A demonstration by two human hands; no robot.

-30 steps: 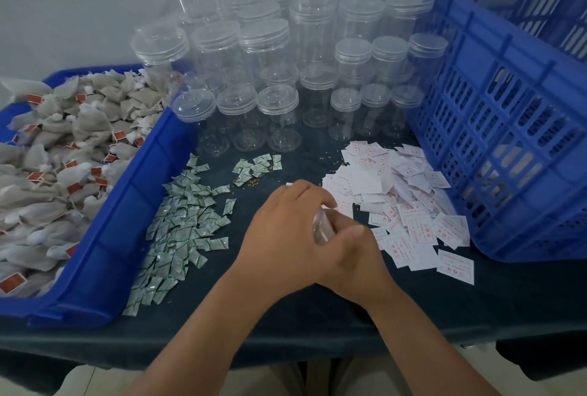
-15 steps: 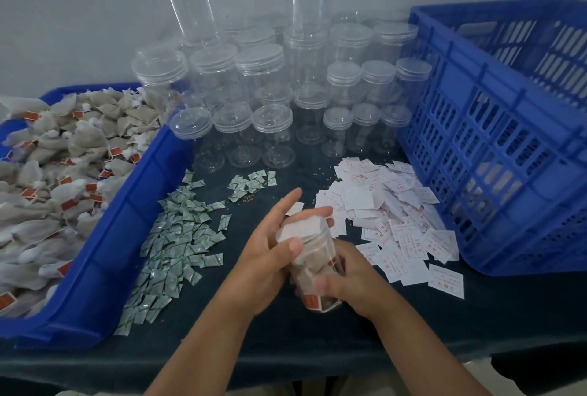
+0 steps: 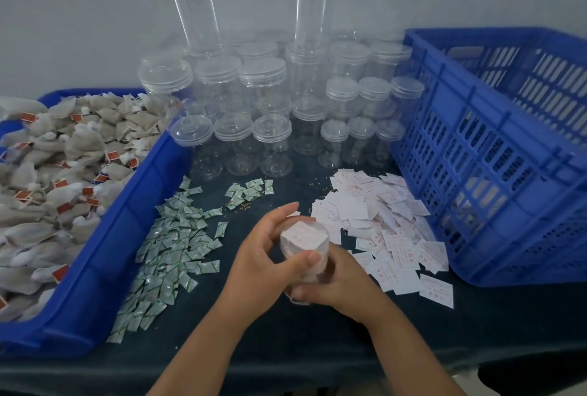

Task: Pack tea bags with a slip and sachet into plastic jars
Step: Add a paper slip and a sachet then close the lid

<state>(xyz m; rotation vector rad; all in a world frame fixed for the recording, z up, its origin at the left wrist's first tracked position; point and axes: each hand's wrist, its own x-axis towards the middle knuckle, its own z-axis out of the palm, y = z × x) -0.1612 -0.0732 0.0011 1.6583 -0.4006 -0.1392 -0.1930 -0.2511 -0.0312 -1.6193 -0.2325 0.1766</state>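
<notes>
A clear plastic jar (image 3: 304,244) stands between my hands near the table's front, packed with tea bags, a white slip with red print lying under its lid. My left hand (image 3: 263,259) curls round the top of the jar, thumb across the lid's near edge. My right hand (image 3: 336,284) grips the jar's lower body from the right. Tea bags (image 3: 60,179) with red tags fill the blue bin on the left. Green-white sachets (image 3: 171,243) lie scattered left of the jar. White slips (image 3: 381,224) lie in a heap on its right.
Several clear lidded jars (image 3: 273,132) of different sizes stand at the back, with two tall tubes behind them. A large blue slotted crate (image 3: 495,154) stands at the right. The blue bin's wall (image 3: 127,230) borders the sachets. Dark cloth (image 3: 286,348) covers the table.
The jar was hidden low under both hands, then came upright into view. My left hand has moved onto its lid, and the view has tilted up slightly.
</notes>
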